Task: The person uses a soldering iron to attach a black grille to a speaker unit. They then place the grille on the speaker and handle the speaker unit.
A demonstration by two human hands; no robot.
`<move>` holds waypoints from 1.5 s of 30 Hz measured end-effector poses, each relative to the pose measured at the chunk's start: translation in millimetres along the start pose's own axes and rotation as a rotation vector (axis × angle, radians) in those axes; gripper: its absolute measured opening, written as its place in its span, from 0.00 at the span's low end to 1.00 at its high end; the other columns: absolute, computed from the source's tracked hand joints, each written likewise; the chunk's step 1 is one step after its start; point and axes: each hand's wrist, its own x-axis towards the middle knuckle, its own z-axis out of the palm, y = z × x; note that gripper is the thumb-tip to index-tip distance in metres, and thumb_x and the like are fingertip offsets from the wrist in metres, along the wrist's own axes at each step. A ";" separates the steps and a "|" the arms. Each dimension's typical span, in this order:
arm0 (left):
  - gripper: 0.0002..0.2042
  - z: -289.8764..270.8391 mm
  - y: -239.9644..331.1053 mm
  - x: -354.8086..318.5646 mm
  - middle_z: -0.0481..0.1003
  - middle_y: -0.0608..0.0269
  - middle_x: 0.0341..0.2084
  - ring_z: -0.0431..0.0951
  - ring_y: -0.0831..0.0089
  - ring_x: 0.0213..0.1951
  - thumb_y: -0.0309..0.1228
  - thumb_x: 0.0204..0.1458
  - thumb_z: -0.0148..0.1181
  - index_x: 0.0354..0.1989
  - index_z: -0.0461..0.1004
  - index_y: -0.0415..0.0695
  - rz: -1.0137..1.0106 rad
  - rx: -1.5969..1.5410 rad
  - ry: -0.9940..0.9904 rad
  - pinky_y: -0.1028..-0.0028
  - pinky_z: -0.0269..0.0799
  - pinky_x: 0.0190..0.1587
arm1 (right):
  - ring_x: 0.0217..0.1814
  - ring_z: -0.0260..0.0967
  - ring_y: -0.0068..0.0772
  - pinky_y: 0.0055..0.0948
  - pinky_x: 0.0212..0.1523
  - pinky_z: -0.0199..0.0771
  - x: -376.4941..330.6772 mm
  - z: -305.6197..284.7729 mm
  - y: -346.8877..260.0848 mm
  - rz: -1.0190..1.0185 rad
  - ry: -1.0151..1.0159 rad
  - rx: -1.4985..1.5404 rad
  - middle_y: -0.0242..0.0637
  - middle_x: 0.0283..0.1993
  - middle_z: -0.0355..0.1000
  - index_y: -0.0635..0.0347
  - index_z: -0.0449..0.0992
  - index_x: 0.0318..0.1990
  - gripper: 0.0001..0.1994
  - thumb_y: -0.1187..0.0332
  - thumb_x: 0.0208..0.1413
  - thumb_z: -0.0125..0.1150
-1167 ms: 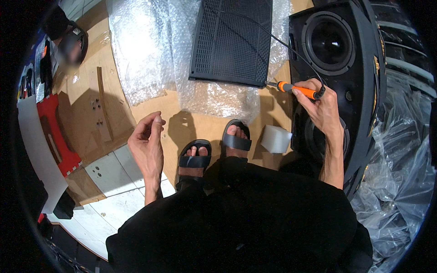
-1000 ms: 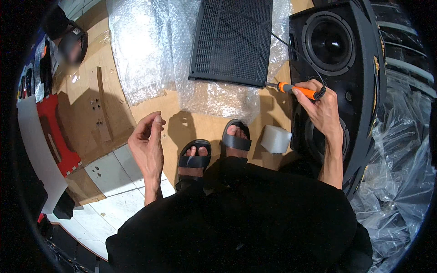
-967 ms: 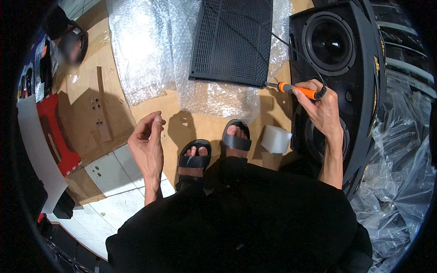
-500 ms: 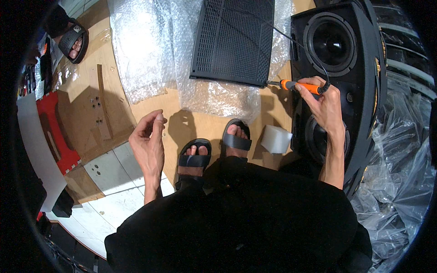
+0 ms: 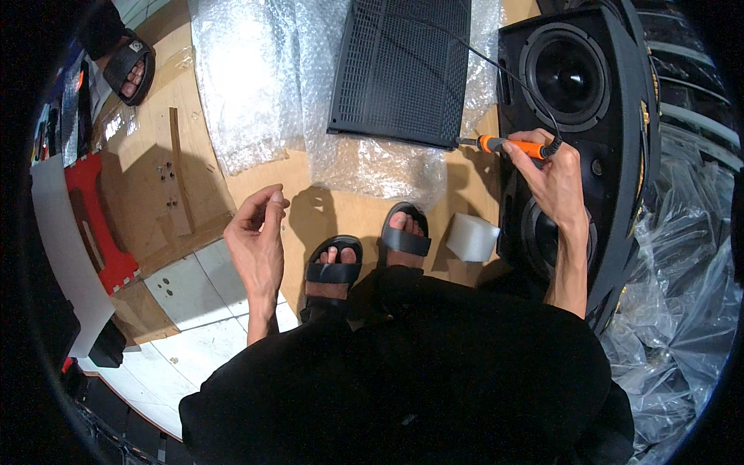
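At the front edge of the black speaker (image 5: 612, 116), the right hand (image 5: 554, 178) grips a tool with an orange handle (image 5: 508, 145), most likely a soldering iron or screwdriver. The tool lies almost level across the picture, its long axis running left to right; its dark metal tip points left, toward the lower right corner of the black grille (image 5: 403, 70), and its butt end sits against the thumb side of the fist. A thin black cable (image 5: 511, 77) leaves the butt end and curves up and away over the speaker front. The fingers are closed around the rear of the handle, so the orange part sticks out to the left of the knuckles.

The left hand (image 5: 260, 240) is well apart from the tool, low and to the left, held up empty with thumb and fingertips loosely pinched together.

The grille is a flat rectangular mesh panel, resting on crinkled clear bubble wrap (image 5: 256, 77) spread over a brown board floor (image 5: 155, 178). The speaker is a tall dark box with round cones. A small white block (image 5: 471, 236) lies beside the feet in black sandals (image 5: 364, 256). Wrinkled clear plastic sheeting (image 5: 674, 287) fills the right side.
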 end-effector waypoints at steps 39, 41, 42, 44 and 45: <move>0.23 103.0 35.1 257.1 0.55 0.50 0.64 0.51 0.58 0.68 0.38 0.60 0.46 0.61 0.58 0.39 0.802 0.794 0.052 0.55 0.36 0.69 | 0.18 0.70 0.38 0.35 0.25 0.68 416.6 -38.9 -8.4 -0.233 0.637 0.210 0.45 0.15 0.69 0.66 0.80 0.31 0.19 0.54 0.53 0.62; 0.25 105.5 40.3 258.7 0.52 0.50 0.66 0.49 0.59 0.68 0.39 0.61 0.41 0.65 0.55 0.42 0.758 0.858 0.000 0.56 0.33 0.70 | 0.19 0.71 0.40 0.37 0.26 0.69 432.1 -37.9 -10.6 -0.228 0.596 0.208 0.48 0.16 0.69 0.68 0.80 0.29 0.20 0.55 0.52 0.63; 0.25 107.5 38.2 261.1 0.51 0.50 0.67 0.48 0.59 0.69 0.40 0.61 0.40 0.66 0.55 0.43 0.754 0.908 -0.015 0.56 0.33 0.70 | 0.20 0.72 0.40 0.37 0.27 0.70 443.6 -31.4 -5.8 -0.255 0.591 0.201 0.48 0.16 0.69 0.68 0.80 0.29 0.19 0.55 0.52 0.63; 0.26 103.2 35.9 263.7 0.49 0.51 0.68 0.46 0.59 0.69 0.42 0.62 0.38 0.67 0.54 0.46 0.733 0.978 -0.029 0.56 0.32 0.70 | 0.20 0.72 0.40 0.37 0.27 0.71 456.8 -26.8 -11.2 -0.298 0.543 0.188 0.48 0.16 0.69 0.68 0.80 0.30 0.19 0.56 0.51 0.63; 0.26 102.7 34.5 265.1 0.49 0.51 0.68 0.46 0.59 0.69 0.42 0.62 0.38 0.67 0.54 0.46 0.732 0.988 -0.031 0.56 0.32 0.70 | 0.20 0.72 0.40 0.37 0.27 0.70 462.0 -26.8 -12.4 -0.319 0.543 0.175 0.48 0.16 0.68 0.68 0.79 0.30 0.19 0.56 0.51 0.63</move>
